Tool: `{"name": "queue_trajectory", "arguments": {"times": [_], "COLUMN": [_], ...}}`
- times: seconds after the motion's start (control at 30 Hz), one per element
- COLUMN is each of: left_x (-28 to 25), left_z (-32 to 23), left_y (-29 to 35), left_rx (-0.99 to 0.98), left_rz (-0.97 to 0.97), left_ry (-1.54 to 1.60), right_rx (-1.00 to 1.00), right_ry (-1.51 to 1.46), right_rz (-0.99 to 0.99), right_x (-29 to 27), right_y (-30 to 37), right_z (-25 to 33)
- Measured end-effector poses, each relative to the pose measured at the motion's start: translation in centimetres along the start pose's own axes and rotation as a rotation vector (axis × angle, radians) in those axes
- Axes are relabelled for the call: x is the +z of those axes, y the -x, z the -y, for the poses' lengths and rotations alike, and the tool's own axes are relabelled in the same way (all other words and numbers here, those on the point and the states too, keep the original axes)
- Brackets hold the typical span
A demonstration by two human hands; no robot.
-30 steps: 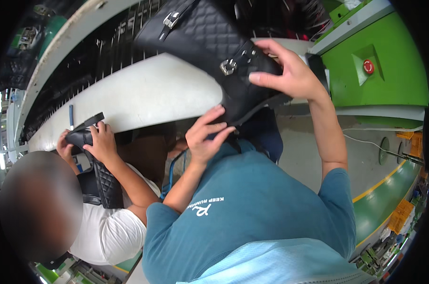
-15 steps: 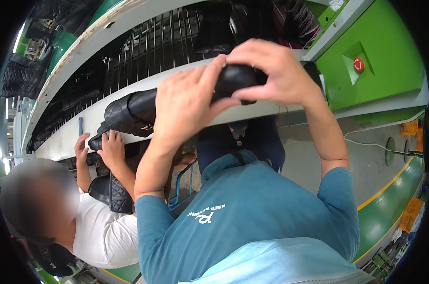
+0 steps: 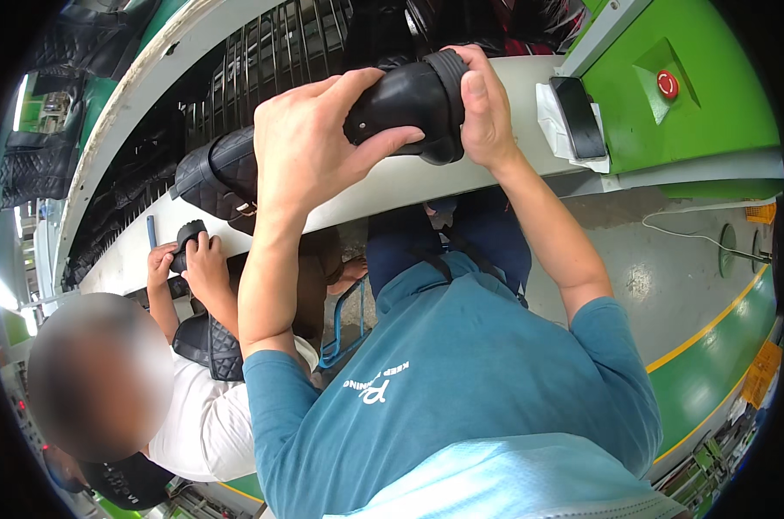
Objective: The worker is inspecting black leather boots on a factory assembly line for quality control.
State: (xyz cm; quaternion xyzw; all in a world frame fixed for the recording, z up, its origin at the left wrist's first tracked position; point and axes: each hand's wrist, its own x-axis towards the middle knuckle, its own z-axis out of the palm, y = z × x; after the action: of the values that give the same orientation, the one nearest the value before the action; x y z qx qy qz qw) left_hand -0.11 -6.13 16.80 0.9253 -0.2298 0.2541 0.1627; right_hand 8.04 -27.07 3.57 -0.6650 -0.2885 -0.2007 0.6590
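Black boot (image 3: 400, 108) and phone (image 3: 578, 118) have bare white ledge (image 3: 528, 99) between them.

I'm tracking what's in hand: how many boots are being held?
2: a quilted black boot in the person's left hand and right hand, upper centre; a second black boot in the co-worker's hands, at left. Others may be hidden.

Boot (image 3: 405, 102) in semi-gloss lthr-look mat'l

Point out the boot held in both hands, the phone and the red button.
Boot (image 3: 398, 105): head view, on its smooth black foot section.
Phone (image 3: 578, 118): head view, middle of its dark screen.
Red button (image 3: 668, 84): head view, centre of its round cap.
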Motion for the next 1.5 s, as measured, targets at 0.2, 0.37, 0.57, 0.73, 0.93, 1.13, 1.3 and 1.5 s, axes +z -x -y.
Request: {"name": "queue_trajectory", "arguments": {"times": [0.2, 0.37, 0.57, 0.73, 0.93, 1.13, 1.3, 1.5], "left_x": [0.5, 1.1, 1.3, 1.7, 1.8, 1.9, 1.5, 0.9], "left_z": [1.2, 1.4, 0.9, 0.7, 0.7, -0.2, 0.2, 3.2], "left_y": [-1.2, -1.9, -2.4, -2.6, -2.5, -2.3, -1.9, 0.4], "left_rx": [-0.007, 0.025, 0.003, 0.058, 0.07, 0.065, 0.076, 0.074], "left_rz": [0.157, 0.172, 0.174, 0.141, 0.137, 0.128, 0.129, 0.088], "left_ry": [-0.022, -0.055, -0.064, -0.073, -0.084, -0.099, -0.084, 0.144], "right_rx": [0.079, 0.202, 0.267, 0.363, 0.198, 0.066, 0.075, -0.151], "right_ry": [-0.04, -0.108, -0.144, -0.415, -0.12, -0.006, 0.048, 0.165], "right_rz": [0.059, 0.019, 0.018, -0.169, 0.04, 0.061, 0.073, 0.048], "right_x": [-0.1, -0.1, -0.2, 0.7, -0.6, -1.5, -1.4, 0.1], "right_y": [-0.6, -0.3, -0.2, 0.3, -0.4, -0.4, -0.2, 0.7], "right_z": [0.3, -0.3, -0.8, -0.3, 0.0, 0.0, 0.9, 2.2]}}
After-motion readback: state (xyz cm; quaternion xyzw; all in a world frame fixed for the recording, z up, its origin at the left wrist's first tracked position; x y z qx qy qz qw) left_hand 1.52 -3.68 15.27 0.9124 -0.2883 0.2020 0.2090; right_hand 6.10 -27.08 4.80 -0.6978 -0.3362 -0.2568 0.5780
